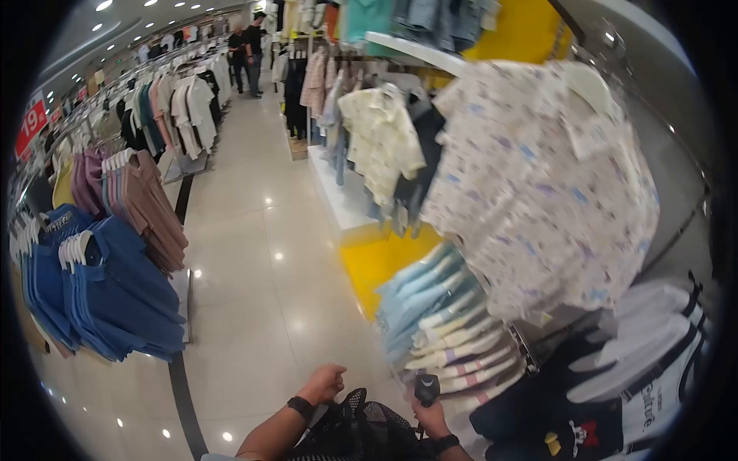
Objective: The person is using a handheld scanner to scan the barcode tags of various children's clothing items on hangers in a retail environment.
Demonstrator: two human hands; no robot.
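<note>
My left hand (326,382) is curled into a fist low in the view, with a black band on its wrist. It hovers just above a black mesh bag (357,430) that lies between my forearms. My right hand (430,417) grips a small black handheld device (427,388), held up close to a rack of pastel striped shirts (442,326). A white floral-print shirt (538,192) hangs on a hanger above that rack. Black and white printed garments (615,392) hang to the right of my right hand.
A shiny tiled aisle (254,253) runs away ahead. On the left stand racks of blue shirts (108,296) and brown shirts (150,203). A yellow display base (380,261) and wall-hung clothes line the right. Two people (247,50) stand far down the aisle.
</note>
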